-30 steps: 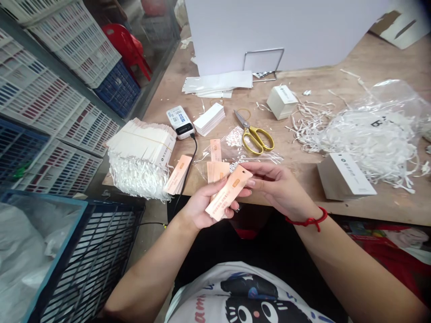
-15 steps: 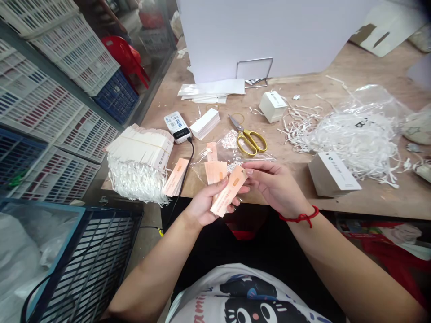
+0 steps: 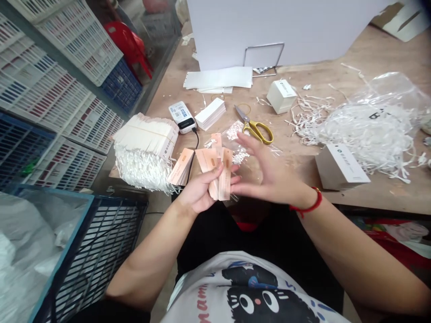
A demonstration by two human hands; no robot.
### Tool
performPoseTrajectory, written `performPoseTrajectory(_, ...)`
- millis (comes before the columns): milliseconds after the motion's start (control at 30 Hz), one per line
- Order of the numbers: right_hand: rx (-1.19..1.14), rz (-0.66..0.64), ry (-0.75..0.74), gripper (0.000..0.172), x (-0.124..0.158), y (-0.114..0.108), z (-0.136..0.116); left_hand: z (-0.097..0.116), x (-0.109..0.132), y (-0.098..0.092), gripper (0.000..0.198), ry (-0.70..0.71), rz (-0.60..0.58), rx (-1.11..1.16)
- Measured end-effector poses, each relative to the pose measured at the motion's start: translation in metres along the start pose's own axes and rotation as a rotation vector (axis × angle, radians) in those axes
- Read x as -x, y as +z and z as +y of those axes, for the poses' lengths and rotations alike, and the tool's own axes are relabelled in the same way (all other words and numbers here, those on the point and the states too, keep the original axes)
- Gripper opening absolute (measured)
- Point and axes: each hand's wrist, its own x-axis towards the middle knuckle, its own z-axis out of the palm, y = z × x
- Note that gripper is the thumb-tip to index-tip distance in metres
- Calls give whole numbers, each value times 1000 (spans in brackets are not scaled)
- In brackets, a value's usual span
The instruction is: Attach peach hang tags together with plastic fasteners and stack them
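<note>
My left hand is closed on a fanned bunch of orange paper tags, thumb on top. Just to its right, my right hand is spread open and slightly blurred. Its lower fingertips lie close to the tags' right edge; whether they touch cannot be made out. A small orange stack of tags rests at the table edge on the left. Beyond the hands are gold-handled scissors and a clear bag with small pale bits.
A banded bundle of white tags with strings fills the table's left side, beside a white device on a black cable. White card stacks and a heap of white strings lie right. A blue crate stands lower left.
My right hand has let go of the tag's upper end and opened out to the right. The front tag has turned from slanted to nearly upright in my left hand. The view has shifted slightly.
</note>
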Motion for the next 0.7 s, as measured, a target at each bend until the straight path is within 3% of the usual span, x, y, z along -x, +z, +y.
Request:
performPoseTrajectory(33,10,-69,-61,108,2,1,-10,-3,1,4,23,-16,-11,25)
performPoseTrajectory(100,63,-127,-106,121,6,3,-25,-10,3,11,20,-30,-37,73)
performPoseTrajectory(233,46,-135,-40,126,17,4,-36,-25,8,22,19,-55,-67,60)
performPoseTrajectory(333,38,-177,-14,130,25,-7,-34,-37,11,26,24,-80,-87,19)
performPoseTrajectory(400,141,-189,2,122,30,-20,-31,-42,13,28,27,-63,-66,20)
performPoseTrajectory(500,427,-202,77,111,43,-38,-16,-46,14,26,31,-4,98,33)
performPoseTrajectory(567,627,-182,144,116,55,-41,2,-45,13,22,32,9,278,51)
performPoseTrajectory(700,833,-181,183,127,75,-22,52,-39,2,8,31,-77,418,111)
